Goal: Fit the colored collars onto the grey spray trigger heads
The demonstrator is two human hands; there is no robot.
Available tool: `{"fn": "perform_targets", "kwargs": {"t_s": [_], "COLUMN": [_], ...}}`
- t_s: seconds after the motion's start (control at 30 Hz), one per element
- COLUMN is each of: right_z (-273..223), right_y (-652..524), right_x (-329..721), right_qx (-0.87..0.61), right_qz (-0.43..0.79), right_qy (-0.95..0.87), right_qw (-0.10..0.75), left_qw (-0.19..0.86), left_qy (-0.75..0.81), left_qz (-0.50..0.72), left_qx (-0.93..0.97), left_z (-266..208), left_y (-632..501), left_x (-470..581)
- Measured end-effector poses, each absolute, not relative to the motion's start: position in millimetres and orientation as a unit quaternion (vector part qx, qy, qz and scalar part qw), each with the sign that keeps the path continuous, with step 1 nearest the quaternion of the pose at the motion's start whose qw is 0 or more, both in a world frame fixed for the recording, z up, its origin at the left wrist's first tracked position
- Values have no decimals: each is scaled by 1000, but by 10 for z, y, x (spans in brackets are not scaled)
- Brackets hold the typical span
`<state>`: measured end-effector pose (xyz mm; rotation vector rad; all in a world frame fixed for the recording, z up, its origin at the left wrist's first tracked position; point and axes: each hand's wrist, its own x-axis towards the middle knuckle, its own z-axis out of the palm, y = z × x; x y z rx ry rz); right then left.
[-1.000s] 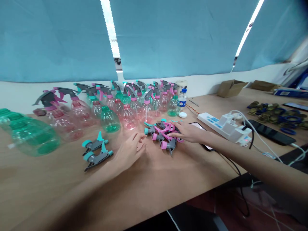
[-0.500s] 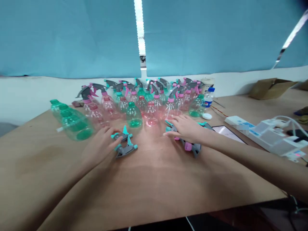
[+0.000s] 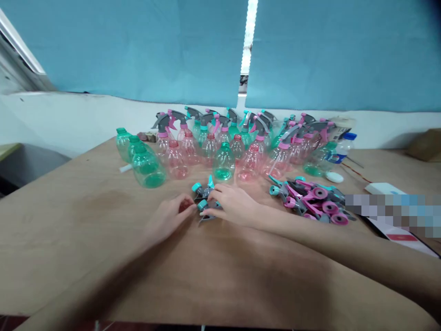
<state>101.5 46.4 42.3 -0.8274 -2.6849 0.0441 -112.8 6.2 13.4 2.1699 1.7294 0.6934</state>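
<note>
Two grey trigger spray heads with turquoise parts lie close together on the table between my hands. The fingers and thumb of my right hand (image 3: pixel 236 205) close on the nearer spray head (image 3: pixel 202 205), partly covering it. Just behind it is the other spray head (image 3: pixel 197 187), its turquoise trigger pointing up. My left hand (image 3: pixel 174 214) is beside them on the left, fingers curled with a small gap between thumb and forefinger. Its fingertips are close to the nearer head's collar; whether they touch it I cannot tell.
A heap of grey, pink and turquoise spray heads (image 3: pixel 319 195) lies to the right. Behind stand several green bottles (image 3: pixel 223 163) and pink bottles (image 3: pixel 179 163), many topped with spray heads. A white cap (image 3: pixel 334 177) and a Pepsi-labelled bottle (image 3: pixel 341 149) are at the right.
My right hand has left the heap on the right and come over to the turquoise spray heads. My left hand has drawn to their left side. The view has turned left.
</note>
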Motion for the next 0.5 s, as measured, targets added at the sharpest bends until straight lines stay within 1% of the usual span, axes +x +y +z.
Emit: {"fn": "perform_targets", "kwargs": {"t_s": [0.07, 0.27, 0.37, 0.5], "right_z": [417, 339, 273, 256], "right_y": [521, 581, 528, 487], "right_x": [946, 749, 632, 609], "right_qx": [-304, -367, -380, -379], "right_qz": [25, 34, 27, 36], "right_qy": [-939, -923, -919, -918], "right_qw": [157, 108, 105, 112], "left_qw": [144, 95, 70, 61], "left_qy": [590, 599, 598, 557], "left_qz": [242, 277, 281, 248], "left_qx": [757, 746, 747, 791], "left_z": [193, 206, 206, 194], "left_y": [22, 147, 285, 426], "left_x": [-1096, -1190, -1203, -1122]}}
